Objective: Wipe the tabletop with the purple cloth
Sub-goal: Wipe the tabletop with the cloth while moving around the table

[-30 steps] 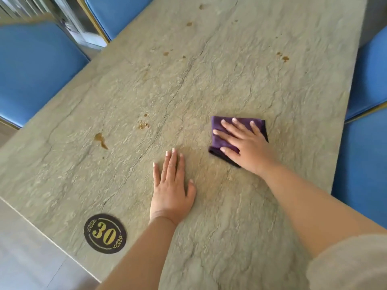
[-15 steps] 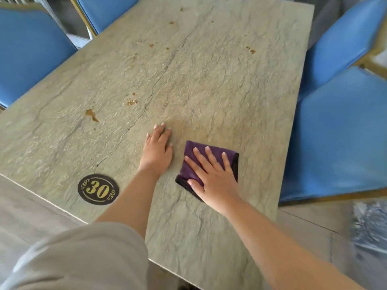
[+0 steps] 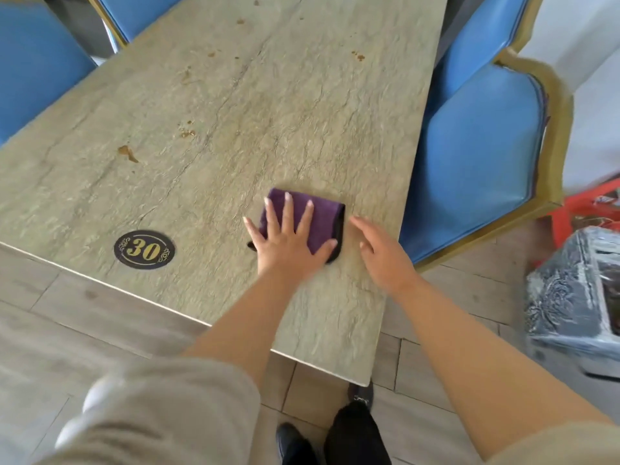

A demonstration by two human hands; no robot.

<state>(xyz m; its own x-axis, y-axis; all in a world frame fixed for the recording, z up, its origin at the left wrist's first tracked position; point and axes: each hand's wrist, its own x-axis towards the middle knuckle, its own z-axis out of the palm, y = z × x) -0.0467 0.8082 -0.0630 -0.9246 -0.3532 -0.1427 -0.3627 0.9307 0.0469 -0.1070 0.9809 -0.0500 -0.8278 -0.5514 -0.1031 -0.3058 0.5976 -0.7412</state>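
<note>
The folded purple cloth [image 3: 322,217] lies on the stone-patterned tabletop [image 3: 268,105] near its front right corner. My left hand [image 3: 289,242] rests flat on the cloth with fingers spread, pressing it to the table. My right hand [image 3: 382,255] hovers just to the right of the cloth, fingers apart and holding nothing, close to the table's right edge. Brown stains mark the surface: one smear [image 3: 127,153] at the left, crumbs [image 3: 188,132] nearer the middle, and spots [image 3: 359,56] at the far right.
A round black "30" sticker [image 3: 144,250] sits near the front edge. Blue padded chairs stand at the right [image 3: 476,156], the left [image 3: 33,68] and the far end [image 3: 141,11]. A wrapped box [image 3: 577,297] and a red stool [image 3: 590,209] are on the floor at the right.
The cloth passed from my right hand to my left. My right hand lifted off and moved to its right side. The view has pulled back toward the front corner.
</note>
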